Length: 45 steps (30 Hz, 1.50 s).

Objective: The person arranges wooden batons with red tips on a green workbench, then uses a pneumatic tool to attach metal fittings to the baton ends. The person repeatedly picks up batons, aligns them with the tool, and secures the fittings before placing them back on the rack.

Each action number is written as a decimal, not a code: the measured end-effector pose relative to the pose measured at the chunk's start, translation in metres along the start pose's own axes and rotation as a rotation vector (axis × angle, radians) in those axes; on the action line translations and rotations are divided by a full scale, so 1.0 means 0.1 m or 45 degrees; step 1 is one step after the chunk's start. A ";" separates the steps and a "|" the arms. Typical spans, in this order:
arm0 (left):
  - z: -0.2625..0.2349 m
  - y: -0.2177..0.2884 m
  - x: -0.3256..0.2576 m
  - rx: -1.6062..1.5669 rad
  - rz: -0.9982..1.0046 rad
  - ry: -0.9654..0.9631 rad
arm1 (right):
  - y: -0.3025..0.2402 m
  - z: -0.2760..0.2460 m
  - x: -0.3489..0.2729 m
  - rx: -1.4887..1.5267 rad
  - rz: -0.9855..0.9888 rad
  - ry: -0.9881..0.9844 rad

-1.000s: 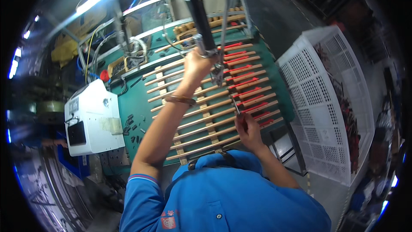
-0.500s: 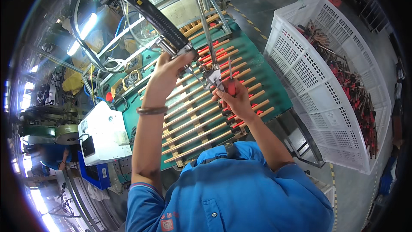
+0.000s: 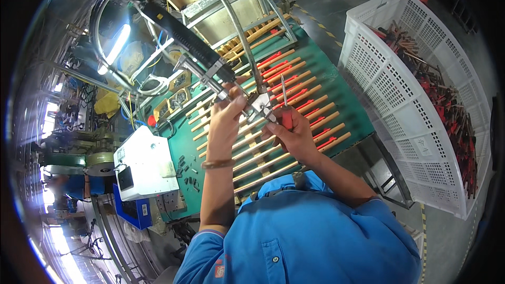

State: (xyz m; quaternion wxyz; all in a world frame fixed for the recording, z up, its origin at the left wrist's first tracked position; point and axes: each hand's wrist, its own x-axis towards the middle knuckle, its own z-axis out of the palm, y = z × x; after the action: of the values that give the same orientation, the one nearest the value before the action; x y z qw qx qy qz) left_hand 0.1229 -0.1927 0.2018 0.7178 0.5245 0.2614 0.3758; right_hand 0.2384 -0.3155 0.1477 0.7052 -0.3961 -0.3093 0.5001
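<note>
My left hand (image 3: pixel 227 117) grips the lower end of a long black power screwdriver (image 3: pixel 195 47) that hangs from a curved metal hose above the bench. My right hand (image 3: pixel 292 130) holds a red-handled tool (image 3: pixel 284 109) with thin metal prongs pointing up. The screwdriver's tip meets that tool just above my right hand. Both hands are raised over a green bench (image 3: pixel 336 92) with wooden slats, where several more red-handled tools (image 3: pixel 281 81) lie between the slats.
A large white perforated crate (image 3: pixel 400 100) on the right holds many red-handled tools. A white control box (image 3: pixel 144 163) sits left of the bench, with small dark screws scattered beside it. Machinery, cables and a bright lamp fill the left side.
The view has tipped and the hands have come closer. My right hand lifted a red-handled tool off the slats and brought it up under the screwdriver held by my left hand.
</note>
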 end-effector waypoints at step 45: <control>0.49 -0.22 0.42 -0.417 0.177 0.649 | 0.29 -0.36 -0.24 -1.067 -0.340 0.324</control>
State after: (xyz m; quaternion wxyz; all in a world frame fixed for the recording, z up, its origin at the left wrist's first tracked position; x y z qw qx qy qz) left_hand 0.1909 -0.1898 0.1971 0.6766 0.3073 0.3328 0.5805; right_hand 0.2477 -0.3422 0.1041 0.5749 -0.6621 -0.4442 0.1840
